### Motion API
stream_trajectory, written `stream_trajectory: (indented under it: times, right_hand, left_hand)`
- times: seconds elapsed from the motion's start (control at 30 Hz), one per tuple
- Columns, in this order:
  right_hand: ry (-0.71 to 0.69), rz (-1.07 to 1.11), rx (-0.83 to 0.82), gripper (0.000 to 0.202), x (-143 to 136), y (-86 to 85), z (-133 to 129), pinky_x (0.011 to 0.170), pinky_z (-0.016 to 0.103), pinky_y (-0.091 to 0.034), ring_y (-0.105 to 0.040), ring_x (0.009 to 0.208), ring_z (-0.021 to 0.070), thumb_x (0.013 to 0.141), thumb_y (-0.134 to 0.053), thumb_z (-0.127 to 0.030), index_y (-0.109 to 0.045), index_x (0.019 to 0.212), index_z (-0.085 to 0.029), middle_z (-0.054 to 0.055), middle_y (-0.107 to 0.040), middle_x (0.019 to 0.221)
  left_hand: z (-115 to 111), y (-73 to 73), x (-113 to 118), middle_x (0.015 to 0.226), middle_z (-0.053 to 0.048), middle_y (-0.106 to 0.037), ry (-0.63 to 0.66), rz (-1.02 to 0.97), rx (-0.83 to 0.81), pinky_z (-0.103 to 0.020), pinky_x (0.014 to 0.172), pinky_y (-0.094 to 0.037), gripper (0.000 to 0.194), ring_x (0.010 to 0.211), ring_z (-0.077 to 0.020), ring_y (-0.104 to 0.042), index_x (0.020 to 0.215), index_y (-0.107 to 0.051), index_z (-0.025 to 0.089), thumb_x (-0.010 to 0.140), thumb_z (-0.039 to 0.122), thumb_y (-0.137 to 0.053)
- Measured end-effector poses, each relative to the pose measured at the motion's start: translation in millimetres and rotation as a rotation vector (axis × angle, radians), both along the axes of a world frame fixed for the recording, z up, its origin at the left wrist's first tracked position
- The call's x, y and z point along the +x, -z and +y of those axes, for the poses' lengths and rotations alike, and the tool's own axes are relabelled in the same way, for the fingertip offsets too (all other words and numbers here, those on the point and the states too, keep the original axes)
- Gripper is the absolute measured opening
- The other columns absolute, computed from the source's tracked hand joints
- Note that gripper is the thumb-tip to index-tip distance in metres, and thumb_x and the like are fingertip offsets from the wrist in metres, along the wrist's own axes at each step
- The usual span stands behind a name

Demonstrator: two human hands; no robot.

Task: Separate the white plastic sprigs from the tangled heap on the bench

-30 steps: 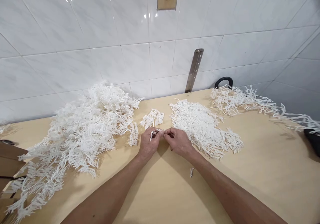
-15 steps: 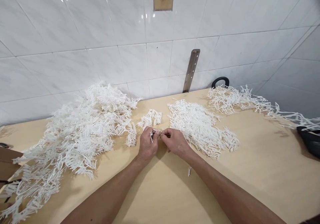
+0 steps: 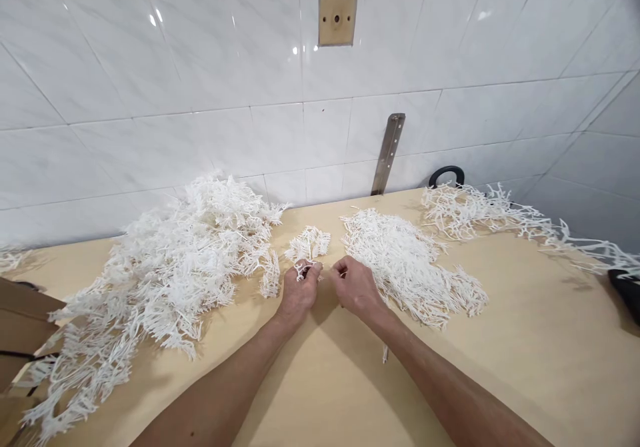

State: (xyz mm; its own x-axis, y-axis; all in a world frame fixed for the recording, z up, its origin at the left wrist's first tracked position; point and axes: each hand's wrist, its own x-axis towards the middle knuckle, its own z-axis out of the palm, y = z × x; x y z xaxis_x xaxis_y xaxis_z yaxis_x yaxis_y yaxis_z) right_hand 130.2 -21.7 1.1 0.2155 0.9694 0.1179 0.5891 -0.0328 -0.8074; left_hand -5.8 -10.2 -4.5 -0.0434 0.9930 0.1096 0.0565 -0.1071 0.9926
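In the head view, the step in hand looks like fine two-handed work on a white sprig (image 3: 301, 271), done low over the wooden table (image 3: 530, 340). The left hand (image 3: 298, 294) grips that sprig between thumb and fingers, its little branches poking out above the grasp. The right hand (image 3: 355, 288) is just beside it, a small gap between them, with thumb and forefinger drawn together in a pinch; whether a scrap is caught there is too small to tell. A small clump (image 3: 308, 242) lies right behind the left hand. To the left spreads a large, fluffy heap (image 3: 185, 267) of branching white pieces; close on the right is a flatter pile (image 3: 395, 254) of thin ones, and looser strands (image 3: 465, 212) lie farther right, near the wall (image 3: 210, 134). A stray bit (image 3: 385, 354) lies beside the right forearm. As I judge it, the next move calls for a steady left hold and a light, exact right pinch, with the sprig kept clear of the clump, where its branches could snag.
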Motion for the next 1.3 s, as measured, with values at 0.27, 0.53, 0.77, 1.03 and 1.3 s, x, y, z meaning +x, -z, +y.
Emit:
stream_trajectory:
  times: [0.27, 0.53, 0.77, 1.03, 1.3]
  right_hand:
    - [0.193, -0.063, 0.078, 0.009, 49.3, -13.9, 8.2, 0.061, 0.03, -0.044, -0.062, 0.06, 0.0179, 0.08, -0.055, -0.029, -0.059, 0.079, -0.021, 0.003, -0.067, 0.072]
    - [0.072, -0.171, 0.204, 0.013, 46.7, -7.2, 5.2, 0.07, 0.032, -0.046, -0.062, 0.065, 0.0183, 0.081, -0.052, -0.024, -0.064, 0.085, -0.02, 0.005, -0.071, 0.081]
    - [-0.095, 0.071, 0.031, 0.02, 30.0, -11.1, -3.1, 0.057, 0.03, -0.05, -0.059, 0.052, 0.0141, 0.084, -0.053, -0.026, -0.068, 0.096, -0.019, 0.003, -0.069, 0.08]
    - [-0.287, 0.515, -0.098, 0.035, 5.9, 3.5, -4.8, 0.038, 0.022, -0.041, -0.048, 0.038, 0.0084, 0.087, -0.057, -0.052, -0.062, 0.078, -0.018, -0.005, -0.052, 0.057]
    - [-0.127, 0.456, -0.012, 0.032, 6.5, 3.9, -4.0, 0.039, 0.023, -0.042, -0.049, 0.038, 0.0102, 0.086, -0.058, -0.049, -0.063, 0.076, -0.019, -0.005, -0.051, 0.053]
  left_hand:
    - [6.7, -1.7, -2.1, 0.048, 0.007, -0.038, 0.101, -0.145, -0.147, -0.022, 0.044, -0.023, 0.043, 0.045, -0.007, -0.031, 0.064, -0.057, 0.017, 0.072, 0.056, -0.073]
    - [6.1, -1.8, -2.9, 0.044, 0.007, -0.036, 0.093, -0.094, -0.153, -0.023, 0.043, -0.019, 0.051, 0.041, -0.0061, -0.028, 0.075, -0.069, 0.015, 0.074, 0.066, -0.067]
    - [0.4, -9.9, -0.3, 0.045, 0.004, -0.045, 0.1, -0.016, -0.14, -0.023, 0.041, -0.027, 0.062, 0.039, -0.0083, -0.036, 0.083, -0.073, 0.013, 0.08, 0.072, -0.055]
    - [-1.0, -8.3, -1.7, 0.049, 0.003, -0.049, 0.226, 0.093, -0.077, -0.023, 0.041, -0.032, 0.065, 0.04, -0.0103, -0.043, 0.109, -0.073, 0.014, 0.086, 0.07, -0.046]
    - [-1.2, -8.6, 0.9, 0.046, 0.001, -0.053, 0.154, 0.073, -0.125, -0.024, 0.041, -0.032, 0.06, 0.037, -0.0107, -0.045, 0.081, -0.071, 0.012, 0.085, 0.068, -0.049]
